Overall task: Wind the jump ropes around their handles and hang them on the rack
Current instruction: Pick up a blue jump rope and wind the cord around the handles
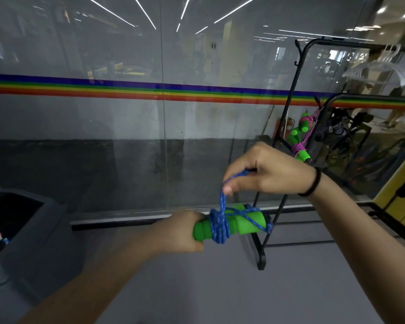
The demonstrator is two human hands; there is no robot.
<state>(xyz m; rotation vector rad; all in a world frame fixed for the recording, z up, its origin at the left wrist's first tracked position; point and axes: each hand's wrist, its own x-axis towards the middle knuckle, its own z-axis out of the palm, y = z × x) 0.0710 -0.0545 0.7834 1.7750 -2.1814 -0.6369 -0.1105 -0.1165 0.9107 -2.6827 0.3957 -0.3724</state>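
A grey bin (40,220) stands at our left. At right, a black rack (261,260) carries a pink rope bundle (301,146). Our left hand (178,232) grips the green handles (241,226). Just above them, our right hand (274,174) pinches the blue rope (219,228) wound round them.

bare forearms — thin black band (315,183) on right wrist

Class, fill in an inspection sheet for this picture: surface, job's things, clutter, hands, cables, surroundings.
Surface: grey floor.
Job's things: blue rope partly wound round green handles; pink rope, wound, hanging on black rack.
Clutter: dark bin at left; white hangers on a rail.
Hands: left hand grips the handles' end; right hand pinches the blue rope's loose loop above them.
Cables: nothing seen.
Surroundings: glass wall with rainbow stripe.
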